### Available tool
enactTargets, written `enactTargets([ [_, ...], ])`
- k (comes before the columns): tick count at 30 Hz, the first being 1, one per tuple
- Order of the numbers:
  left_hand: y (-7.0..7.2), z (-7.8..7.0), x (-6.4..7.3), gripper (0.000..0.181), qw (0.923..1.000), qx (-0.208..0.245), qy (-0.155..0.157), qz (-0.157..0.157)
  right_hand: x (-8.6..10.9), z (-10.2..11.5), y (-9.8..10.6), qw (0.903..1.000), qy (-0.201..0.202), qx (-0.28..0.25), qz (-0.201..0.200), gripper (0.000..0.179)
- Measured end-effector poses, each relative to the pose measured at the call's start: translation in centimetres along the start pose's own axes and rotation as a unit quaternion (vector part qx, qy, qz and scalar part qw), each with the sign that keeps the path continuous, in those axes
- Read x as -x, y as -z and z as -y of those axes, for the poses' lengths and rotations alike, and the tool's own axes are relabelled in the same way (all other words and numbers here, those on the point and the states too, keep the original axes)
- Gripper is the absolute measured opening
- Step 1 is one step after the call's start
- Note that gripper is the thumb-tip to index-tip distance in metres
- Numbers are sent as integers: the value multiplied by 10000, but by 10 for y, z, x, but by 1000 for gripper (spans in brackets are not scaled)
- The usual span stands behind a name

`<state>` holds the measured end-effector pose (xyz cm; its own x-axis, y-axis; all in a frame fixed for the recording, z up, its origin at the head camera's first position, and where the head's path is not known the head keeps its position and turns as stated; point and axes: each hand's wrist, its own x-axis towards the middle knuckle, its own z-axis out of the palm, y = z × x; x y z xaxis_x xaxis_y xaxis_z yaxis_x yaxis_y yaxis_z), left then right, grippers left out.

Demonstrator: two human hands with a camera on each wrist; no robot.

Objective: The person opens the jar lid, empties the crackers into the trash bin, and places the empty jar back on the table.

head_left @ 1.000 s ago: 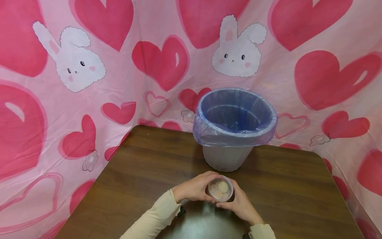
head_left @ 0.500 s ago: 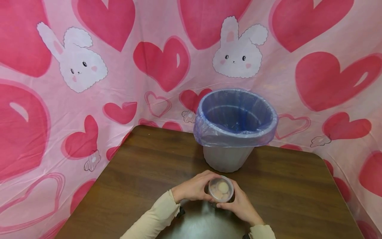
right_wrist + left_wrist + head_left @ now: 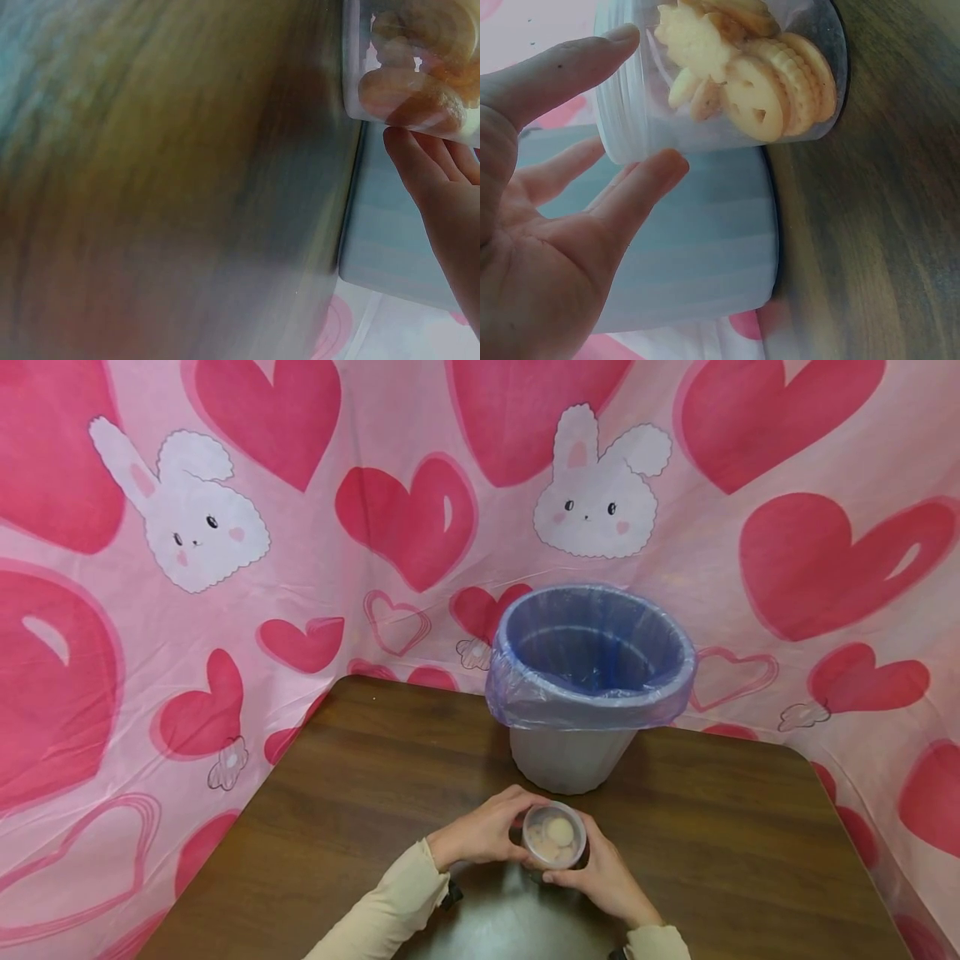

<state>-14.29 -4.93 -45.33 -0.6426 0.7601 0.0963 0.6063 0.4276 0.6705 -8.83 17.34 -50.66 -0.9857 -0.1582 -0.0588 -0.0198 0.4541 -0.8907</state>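
A clear round plastic jar [image 3: 553, 836] with a whitish lid [image 3: 619, 97] stands at the front middle of the table. Pale golden cookies [image 3: 754, 97] of several shapes lie inside it, one a round sandwich type with a face cut into it. My left hand [image 3: 482, 832] holds the lid end from the left, its thumb and fingertips at opposite sides of the rim. From the right, my right hand [image 3: 606, 873] grips the jar, thumb toward me and fingers round the far side. In the right wrist view its fingers [image 3: 416, 161] touch the jar wall; the thumb is out of sight there.
Behind the jar stands a light grey trash bin [image 3: 570, 758] with a bluish-purple bag [image 3: 588, 710] folded over its rim. Both are on a dark brown wooden table [image 3: 360, 793]. A pink cloth with hearts and rabbits [image 3: 596, 510] hangs around the table's back and sides.
My left thumb and fingers have shifted slightly left along the lid. The jar, the right hand and the bin stay in nearly the same place.
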Motion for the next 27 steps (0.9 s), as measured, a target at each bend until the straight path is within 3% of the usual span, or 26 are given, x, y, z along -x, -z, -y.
enactTargets([
  [18, -2, 4, 1, 71, 9992, 390, 111, -32, 0, -1, -1, 10000, 14, 29, -13, 92],
  [27, 1, 1, 1, 74, 9998, -187, 46, -96, -1, -2, -1, 10000, 24, 46, 2, 92],
])
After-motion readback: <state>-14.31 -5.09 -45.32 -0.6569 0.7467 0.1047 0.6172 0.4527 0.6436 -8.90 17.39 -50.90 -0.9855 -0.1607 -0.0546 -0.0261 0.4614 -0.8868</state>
